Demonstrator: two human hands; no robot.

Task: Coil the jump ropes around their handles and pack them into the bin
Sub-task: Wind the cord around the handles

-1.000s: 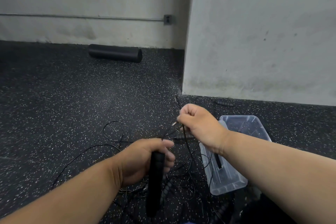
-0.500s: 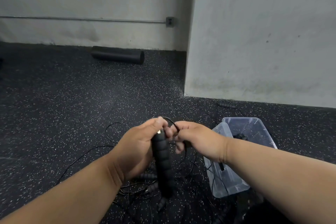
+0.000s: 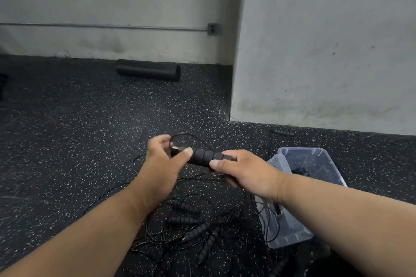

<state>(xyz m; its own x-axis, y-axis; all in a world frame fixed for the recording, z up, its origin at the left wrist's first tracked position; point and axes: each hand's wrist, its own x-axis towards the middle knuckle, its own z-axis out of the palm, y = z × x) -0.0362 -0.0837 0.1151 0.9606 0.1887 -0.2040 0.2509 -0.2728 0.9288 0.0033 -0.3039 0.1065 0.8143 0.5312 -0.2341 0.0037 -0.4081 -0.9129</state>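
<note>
My right hand [image 3: 245, 172] grips a black ribbed jump rope handle [image 3: 203, 157], held level above the floor. My left hand [image 3: 161, 164] pinches the handle's left tip, where a thin black rope [image 3: 191, 135] loops out over the top. Below my hands, several more black handles [image 3: 193, 231] lie in a tangle of thin ropes on the speckled floor. The clear plastic bin [image 3: 315, 159] stands on the floor to the right, with something dark inside and a rope hanging over its near wall.
A black foam roller [image 3: 148, 70] lies by the far wall. One loose handle [image 3: 282, 131] rests at the foot of the grey pillar [image 3: 326, 47], which stands close behind the bin. Open speckled floor [image 3: 67, 141] stretches to the left.
The handle has swung from upright in my left hand to level. My right hand now grips its body, and my left hand has shifted to the tip.
</note>
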